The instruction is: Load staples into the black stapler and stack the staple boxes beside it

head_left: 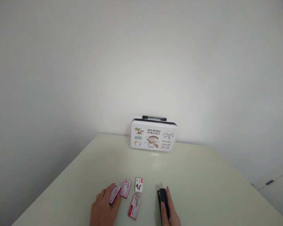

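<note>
pale grey wall (141, 62) all across the back, a light greenish table (191, 169) running up to it, and standing upright near the wall, one white case (154, 135) with a cartoon print on its front. down at the near edge, that's where the action is! left hand (103, 208) is on the leftmost red-and-white box (114, 194), fingers curled over one side, thumb against the other: a pinch, by the look of it. lifted or resting on the table? can't tell from this angle. and over on the right, the right hand (171, 215) has the black stapler (163, 201), or what looks like one, thumb along one side, fingers wrapped down the other, gap closed around it.

between the hands, three more in play: the middle box (125, 188) just beside the pinched one, the small white box (138, 185) next along, and the nearest box (134, 207) lying slanted below it.

so the step in hand, i'd judge, is a two-handed handling step, picking up or setting down. any move from here calls for a light squeeze on the left, clear of that close neighbour, and a steady grip on the right.
</note>
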The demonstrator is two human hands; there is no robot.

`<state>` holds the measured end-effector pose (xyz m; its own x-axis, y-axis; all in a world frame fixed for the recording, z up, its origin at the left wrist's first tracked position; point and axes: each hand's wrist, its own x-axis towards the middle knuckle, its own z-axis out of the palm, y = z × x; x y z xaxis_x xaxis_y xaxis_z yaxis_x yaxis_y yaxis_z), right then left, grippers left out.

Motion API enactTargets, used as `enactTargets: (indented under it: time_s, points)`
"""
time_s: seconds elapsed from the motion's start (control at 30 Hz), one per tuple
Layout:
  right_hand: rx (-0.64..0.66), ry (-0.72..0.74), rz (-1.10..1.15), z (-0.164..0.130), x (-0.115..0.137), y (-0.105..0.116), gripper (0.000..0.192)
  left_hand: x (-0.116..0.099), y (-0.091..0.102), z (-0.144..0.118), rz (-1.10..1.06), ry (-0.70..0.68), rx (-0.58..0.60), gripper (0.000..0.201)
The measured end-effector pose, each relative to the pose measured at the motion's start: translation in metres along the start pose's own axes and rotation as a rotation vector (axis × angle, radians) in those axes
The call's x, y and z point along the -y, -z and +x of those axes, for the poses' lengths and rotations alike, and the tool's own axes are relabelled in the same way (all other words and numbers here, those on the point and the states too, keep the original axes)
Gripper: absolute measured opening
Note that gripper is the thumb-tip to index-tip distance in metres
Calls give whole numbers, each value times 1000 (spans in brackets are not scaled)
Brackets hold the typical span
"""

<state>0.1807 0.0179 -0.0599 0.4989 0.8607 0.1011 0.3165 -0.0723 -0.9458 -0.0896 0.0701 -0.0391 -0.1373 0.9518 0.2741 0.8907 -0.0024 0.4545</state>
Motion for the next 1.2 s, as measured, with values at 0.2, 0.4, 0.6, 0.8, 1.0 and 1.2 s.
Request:
enactTargets:
  time_s: [0.2, 0.4, 0.6, 0.8, 1.0, 1.2]
  points:
    - [51, 29, 7, -1, 15, 8, 83, 20, -15, -40, 130, -73, -131, 38]
    - [28, 52, -8, -5, 11, 12, 74, -53, -43, -53, 30, -295, -28, 48]
    - [207, 121, -45, 1, 9, 41, 49, -71, -26, -41, 32, -278, 28, 51]
    - [248, 230, -161, -1, 9, 46, 50, -25, -23, -63, 91, -240, -60, 53]
    - [222, 349, -297, -12, 40, -5, 28, -32, -63, -94, 98, -521, 36, 71]
    - [153, 226, -32, -1, 67, -26, 25, -45, -63, -92, 113, -452, 9, 63]
